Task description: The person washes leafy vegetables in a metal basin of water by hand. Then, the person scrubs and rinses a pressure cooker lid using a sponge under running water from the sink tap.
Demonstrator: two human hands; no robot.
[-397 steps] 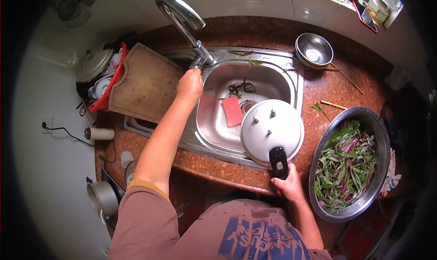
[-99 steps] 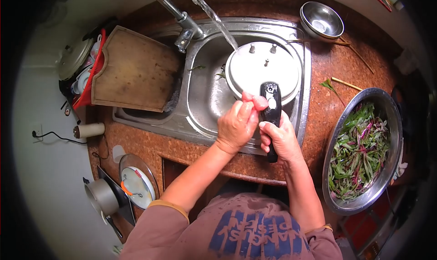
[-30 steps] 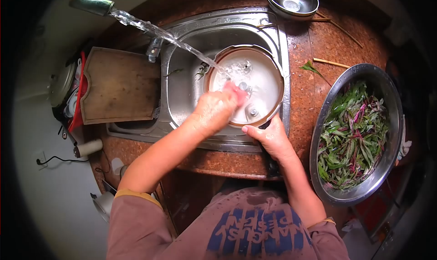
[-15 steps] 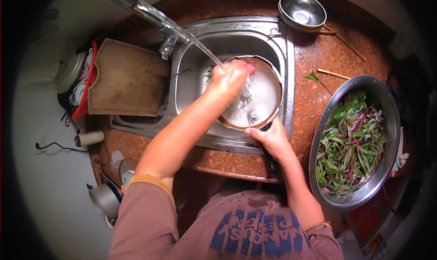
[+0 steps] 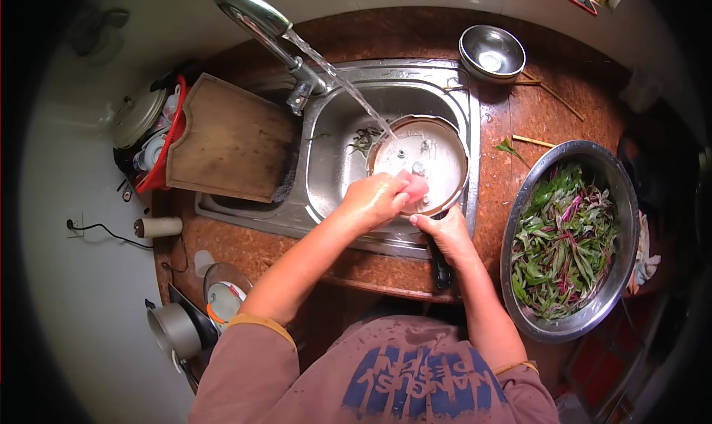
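Note:
A pressure cooker lid [image 5: 443,148] is tilted over the right sink basin, its pale inner side and metal fittings facing up. Water from the tap [image 5: 259,20] runs onto its far left part. My left hand [image 5: 373,201] is closed on a pink sponge or cloth [image 5: 414,187], pressed to the lid's near inner face. Holding the lid by its near edge, at the base of the black handle [image 5: 443,270], is my right hand [image 5: 450,235]. The thumb lies on the rim, and the other fingers are partly hidden below.
Green scraps [image 5: 363,137] lie in the sink basin [image 5: 326,172]. A wooden cutting board [image 5: 230,138] covers much of the left side. On the right stand a large metal bowl [image 5: 512,275] of purple-green leaves and small stacked bowls [image 5: 492,51], with chopsticks [image 5: 561,101] nearby.
My left hand has moved from the lid's far side to its near side, uncovering the pink sponge or cloth. My right hand keeps its hold. The camera view has shifted slightly.

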